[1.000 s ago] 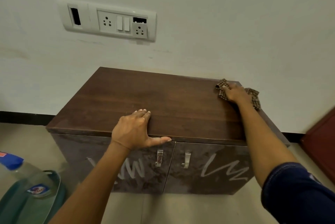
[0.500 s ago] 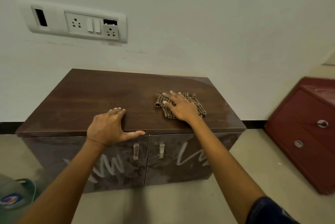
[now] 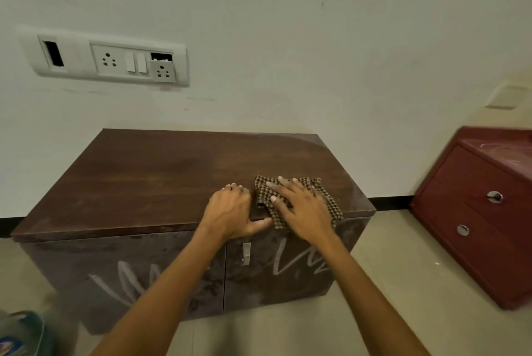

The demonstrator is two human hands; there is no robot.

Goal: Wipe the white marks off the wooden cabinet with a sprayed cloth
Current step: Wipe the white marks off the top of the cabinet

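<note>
At centre frame the right hand (image 3: 302, 210) presses the checked cloth (image 3: 331, 203) flat, fingers spread, near the cabinet (image 3: 172, 177) front edge. The left hand (image 3: 230, 211), fingers together, likely braces. White marks (image 3: 299, 262) cross the doors below.

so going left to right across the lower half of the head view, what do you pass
blurred container on the floor → white scribble on the cabinet front → left hand on its top edge → right hand flat on the checked cloth → red drawer unit
</note>
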